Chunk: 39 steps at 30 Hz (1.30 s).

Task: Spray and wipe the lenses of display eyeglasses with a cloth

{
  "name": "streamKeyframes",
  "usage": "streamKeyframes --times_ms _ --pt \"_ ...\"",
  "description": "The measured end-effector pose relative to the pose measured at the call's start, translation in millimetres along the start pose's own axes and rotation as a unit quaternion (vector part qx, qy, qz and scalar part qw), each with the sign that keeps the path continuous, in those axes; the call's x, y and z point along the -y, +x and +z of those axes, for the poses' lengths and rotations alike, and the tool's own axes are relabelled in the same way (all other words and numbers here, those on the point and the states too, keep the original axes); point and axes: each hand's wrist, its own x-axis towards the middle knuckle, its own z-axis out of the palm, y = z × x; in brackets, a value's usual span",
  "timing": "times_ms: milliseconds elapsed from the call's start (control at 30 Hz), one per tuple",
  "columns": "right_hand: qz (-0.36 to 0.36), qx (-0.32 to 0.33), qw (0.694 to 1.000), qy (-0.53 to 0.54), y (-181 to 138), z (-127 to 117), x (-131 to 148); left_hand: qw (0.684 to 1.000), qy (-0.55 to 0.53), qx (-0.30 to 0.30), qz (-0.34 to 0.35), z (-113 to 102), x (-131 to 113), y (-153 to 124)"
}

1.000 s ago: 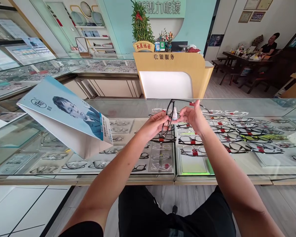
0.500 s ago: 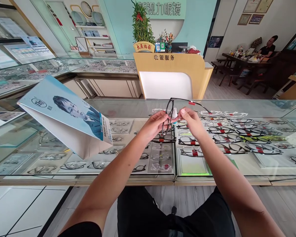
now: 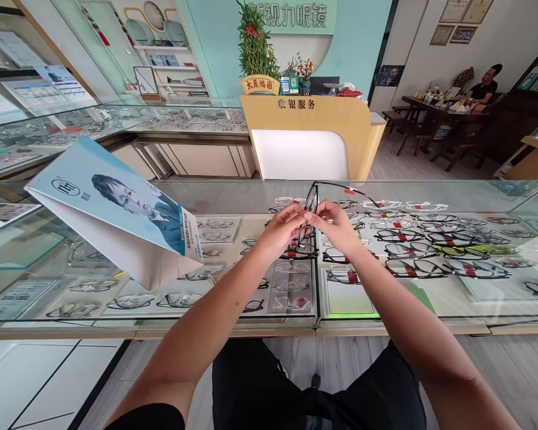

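Glass counter [image 3: 233, 198] below; black glasses [image 3: 312, 196] pinched by left hand [image 3: 284, 227]; right hand [image 3: 336, 227] closed in, grip unclear; bending risked by uneven pull.

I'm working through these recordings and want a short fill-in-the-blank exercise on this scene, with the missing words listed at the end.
1. The eyeglass frame held in the left hand is ____ in colour.
2. The small label on its outstretched temple is ____.
3. The folded sign is nearer to the ____ hand than to the right hand.
4. The leaves of the tall plant in the background are ____.

Missing words: black; red; left; green.
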Motion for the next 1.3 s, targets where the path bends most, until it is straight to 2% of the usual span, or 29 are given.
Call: streamKeyframes --times_ms 100,300,400,667,800,900,1033,1200,1300 --pt "-0.019 -0.048 0.998 -0.027 1 -4 0 1.0 0.0 -0.024 0.012 -1 -5 1" --pt "-0.009 -0.042 0.999 -0.033 1 -6 0 0.998 0.047 -0.02 0.036 1 -4 -1" --pt "-0.008 -0.073 0.997 -0.034 2 -2 -4 0.998 0.041 -0.027 0.046 4 -1 -3" --pt "0.021 -0.191 0.98 -0.042 9 -10 -28 0.989 -0.01 -0.122 0.081 -5 -3 3" --pt "-0.008 -0.232 0.958 -0.169 8 -11 -36 0.973 -0.043 -0.19 0.128 -11 -4 8" --pt "-0.03 -0.21 0.936 -0.28 4 -8 -31 0.966 -0.044 -0.213 0.143 -13 -4 10" --pt "-0.076 -0.155 0.925 -0.339 -4 -6 -12 0.981 -0.016 -0.162 0.106 -10 -5 6" --pt "-0.189 0.043 0.946 -0.259 -9 -2 2 0.99 0.058 -0.089 0.09 -1 -2 -1" --pt "-0.196 0.088 0.956 -0.201 -9 2 1 0.992 0.075 -0.053 0.09 3 -3 -5"
